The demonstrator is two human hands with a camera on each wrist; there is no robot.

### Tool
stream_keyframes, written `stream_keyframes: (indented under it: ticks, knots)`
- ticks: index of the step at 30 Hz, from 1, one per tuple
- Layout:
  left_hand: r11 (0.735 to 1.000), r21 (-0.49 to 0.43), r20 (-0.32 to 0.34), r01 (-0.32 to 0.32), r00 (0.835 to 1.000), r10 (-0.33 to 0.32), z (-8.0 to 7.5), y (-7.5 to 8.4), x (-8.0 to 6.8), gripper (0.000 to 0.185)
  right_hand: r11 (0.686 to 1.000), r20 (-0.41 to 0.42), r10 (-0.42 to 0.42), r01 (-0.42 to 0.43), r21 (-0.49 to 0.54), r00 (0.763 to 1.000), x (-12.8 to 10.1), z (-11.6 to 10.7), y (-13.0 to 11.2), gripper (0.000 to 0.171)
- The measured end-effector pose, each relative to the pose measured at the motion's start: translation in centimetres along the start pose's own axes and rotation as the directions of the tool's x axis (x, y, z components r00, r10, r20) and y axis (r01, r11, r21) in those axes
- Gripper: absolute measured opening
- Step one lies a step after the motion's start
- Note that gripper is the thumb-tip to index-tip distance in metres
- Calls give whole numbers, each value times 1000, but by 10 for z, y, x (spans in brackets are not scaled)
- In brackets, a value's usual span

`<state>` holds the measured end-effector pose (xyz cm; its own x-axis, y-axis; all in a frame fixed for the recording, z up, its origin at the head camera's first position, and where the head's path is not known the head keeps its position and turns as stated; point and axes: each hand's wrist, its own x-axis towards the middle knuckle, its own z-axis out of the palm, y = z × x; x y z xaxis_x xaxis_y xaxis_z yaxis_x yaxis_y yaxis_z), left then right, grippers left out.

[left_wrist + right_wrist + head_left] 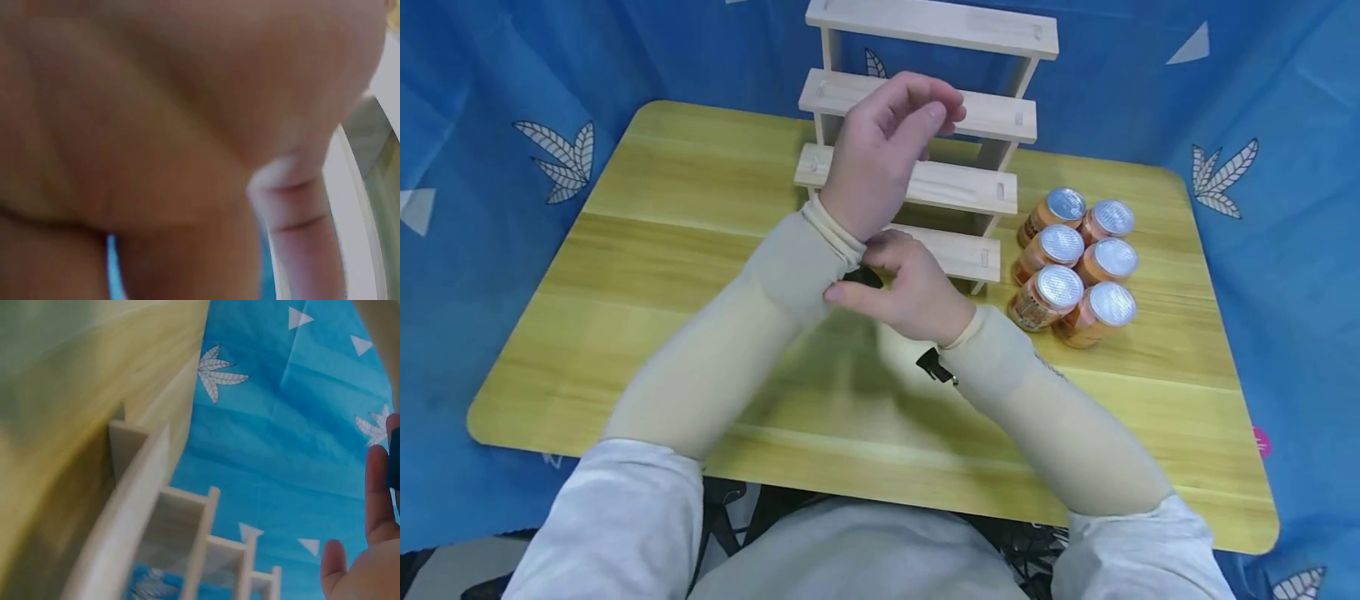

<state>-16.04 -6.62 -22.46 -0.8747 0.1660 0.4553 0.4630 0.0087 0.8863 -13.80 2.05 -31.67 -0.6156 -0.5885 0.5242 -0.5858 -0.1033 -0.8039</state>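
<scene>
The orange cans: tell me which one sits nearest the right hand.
The front-left can of the cluster, beside the rack's lowest step; it lies closest to the right hand.

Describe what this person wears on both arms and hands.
Both forearms are covered by snug beige sleeves, the left sleeve and the right sleeve, each ending in a ribbed cuff at the wrist. Looser light grey sleeves cover the upper arms. The left hand and right hand are bare, with no gloves. A small black clip-like piece sits at the right wrist.

Staged recording booth, blue cloth backdrop [1285, 92], yellow table [647, 208]
</scene>
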Motion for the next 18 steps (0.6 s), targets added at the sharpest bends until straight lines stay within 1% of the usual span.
stream_keyframes:
  ticks: [1,2,3,4,5,6,7,8,9,10,11,13,14,15,16,17,18]
  knots:
    - [998,60,11,-13,1000,13,0,-2,1,19,1000,-17,17,-17,13,1000,-1,0,2,27]
    - [991,131,33,-38,999,34,0,-6,2,19,999,-31,38,-36,36,999,-2,0,3,34]
    - [975,209,63,-74,996,62,0,-10,4,18,996,-42,57,-54,67,998,-4,0,5,40]
    - [954,276,95,-113,991,89,1,-14,5,18,992,-54,77,-72,99,996,-6,0,6,46]
    - [929,335,125,-158,985,123,1,-18,7,19,988,-67,91,-81,130,994,-8,0,8,51]
    - [894,392,161,-217,973,165,2,-22,9,20,984,-80,99,-85,155,992,-9,0,9,53]
    - [851,439,201,-288,955,220,2,-26,10,21,980,-91,102,-84,182,991,-10,0,11,54]
    - [799,488,242,-351,934,262,2,-29,12,22,976,-101,106,-84,201,989,-12,0,12,51]
    - [735,540,283,-409,911,299,2,-31,13,25,971,-109,107,-81,223,988,-12,1,14,46]
    - [662,587,322,-465,885,335,2,-33,13,27,968,-116,109,-79,237,987,-13,2,16,41]
    - [581,631,361,-514,857,367,2,-34,13,30,964,-121,110,-77,253,987,-14,3,18,34]
    - [400,707,426,-583,803,417,2,-37,13,34,961,-128,105,-67,268,986,-15,5,21,24]
    - [310,740,446,-596,781,436,2,-38,12,35,961,-130,97,-58,271,987,-15,6,23,23]
    - [229,765,461,-602,760,458,2,-39,11,36,963,-131,88,-51,264,987,-15,7,25,26]
    - [166,781,468,-602,741,481,2,-39,11,36,966,-131,76,-41,254,988,-14,8,25,29]
    - [113,798,471,-592,730,495,1,-39,10,36,969,-131,64,-30,245,989,-13,10,26,34]
    - [76,813,469,-578,725,504,0,-38,10,37,973,-130,54,-23,231,990,-12,11,26,39]
